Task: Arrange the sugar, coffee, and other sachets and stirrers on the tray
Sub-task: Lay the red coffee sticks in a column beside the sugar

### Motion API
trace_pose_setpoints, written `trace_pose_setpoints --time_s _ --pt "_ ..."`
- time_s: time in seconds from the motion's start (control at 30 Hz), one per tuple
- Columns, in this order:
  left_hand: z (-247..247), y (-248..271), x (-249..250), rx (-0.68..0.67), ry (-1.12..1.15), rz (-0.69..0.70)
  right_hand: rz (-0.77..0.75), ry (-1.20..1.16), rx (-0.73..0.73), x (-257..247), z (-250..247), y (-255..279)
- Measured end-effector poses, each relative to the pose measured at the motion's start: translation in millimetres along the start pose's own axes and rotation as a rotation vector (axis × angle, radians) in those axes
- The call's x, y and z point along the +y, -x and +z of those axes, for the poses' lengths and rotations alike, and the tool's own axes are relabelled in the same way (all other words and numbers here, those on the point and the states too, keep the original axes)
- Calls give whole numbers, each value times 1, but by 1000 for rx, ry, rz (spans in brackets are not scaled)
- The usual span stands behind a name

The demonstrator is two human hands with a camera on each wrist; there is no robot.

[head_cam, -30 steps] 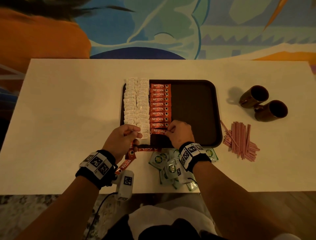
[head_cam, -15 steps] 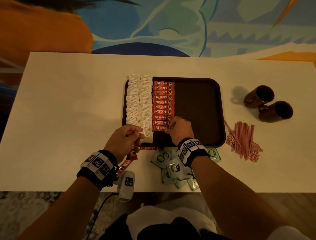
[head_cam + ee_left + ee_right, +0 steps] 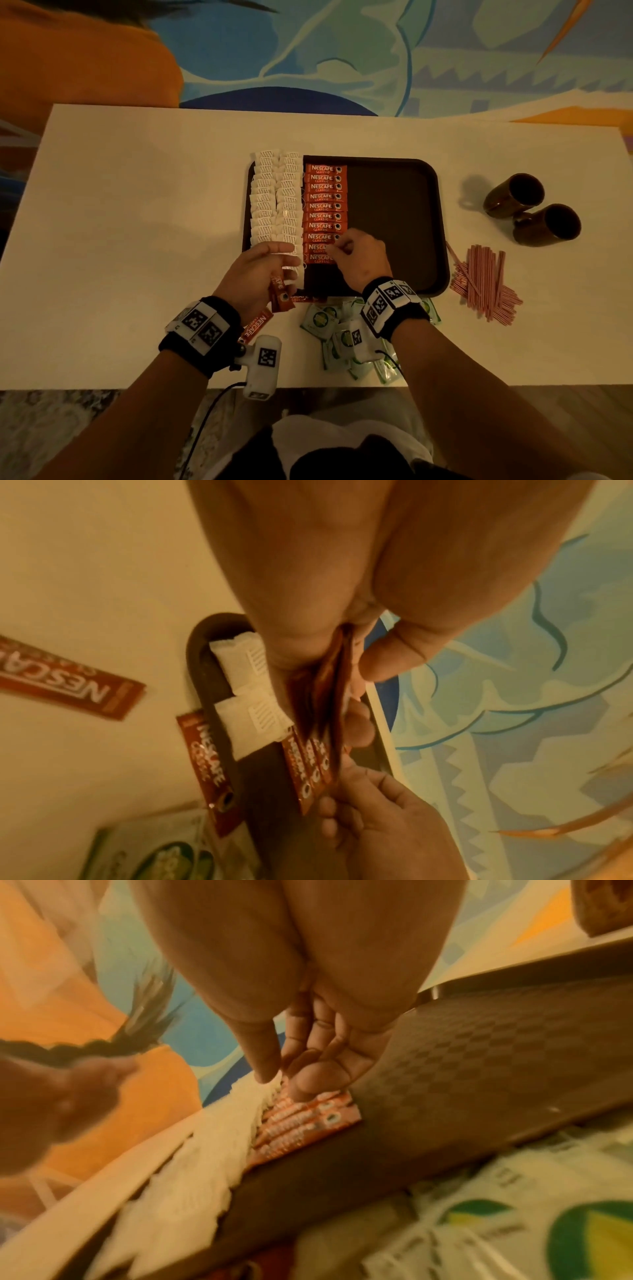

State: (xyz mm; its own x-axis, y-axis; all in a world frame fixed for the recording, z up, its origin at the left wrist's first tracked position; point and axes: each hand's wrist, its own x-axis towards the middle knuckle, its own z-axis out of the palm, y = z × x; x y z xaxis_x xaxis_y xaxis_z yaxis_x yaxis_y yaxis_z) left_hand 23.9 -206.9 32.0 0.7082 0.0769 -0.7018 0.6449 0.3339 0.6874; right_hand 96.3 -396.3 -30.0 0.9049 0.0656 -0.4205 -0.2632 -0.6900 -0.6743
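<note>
A dark brown tray lies on the white table. Two columns of white sugar sachets fill its left side, with one column of red Nescafe sachets beside them. My left hand hovers at the tray's near left corner and pinches several red coffee sachets between thumb and fingers. My right hand rests its fingertips on the lowest sachets of the red column. The tray's right half is bare.
Loose red coffee sachets and a heap of green tea sachets lie on the table in front of the tray. A pile of pink stirrers and two brown mugs sit to the right.
My right fingertips have slid slightly up the lower end of the coffee column. The left hand stays at the tray's near left corner with its sachets.
</note>
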Motion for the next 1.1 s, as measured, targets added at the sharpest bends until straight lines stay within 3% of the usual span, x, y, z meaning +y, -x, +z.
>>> trace_pose_setpoints --time_s 0.1,0.23,0.37,0.5,0.63,0.87,1.1 --pt "7 -5 4 -39 83 9 -39 -117 -86 -12 -5 10" --pt "11 -12 3 -64 -24 74 -109 -226 -250 -27 -15 28" --pt "18 -14 1 -51 -84 174 -107 -306 -304 -26 -19 31" --pt "24 -13 -1 -73 -100 200 -80 -344 -259 -18 -24 28" --pt "24 -14 0 -40 -83 142 -76 -325 -202 -5 -33 25" --pt "21 -28 0 -17 -416 186 -72 -350 -193 6 -39 24" --pt "20 -38 -3 32 -503 210 -21 -478 -145 9 -40 23"
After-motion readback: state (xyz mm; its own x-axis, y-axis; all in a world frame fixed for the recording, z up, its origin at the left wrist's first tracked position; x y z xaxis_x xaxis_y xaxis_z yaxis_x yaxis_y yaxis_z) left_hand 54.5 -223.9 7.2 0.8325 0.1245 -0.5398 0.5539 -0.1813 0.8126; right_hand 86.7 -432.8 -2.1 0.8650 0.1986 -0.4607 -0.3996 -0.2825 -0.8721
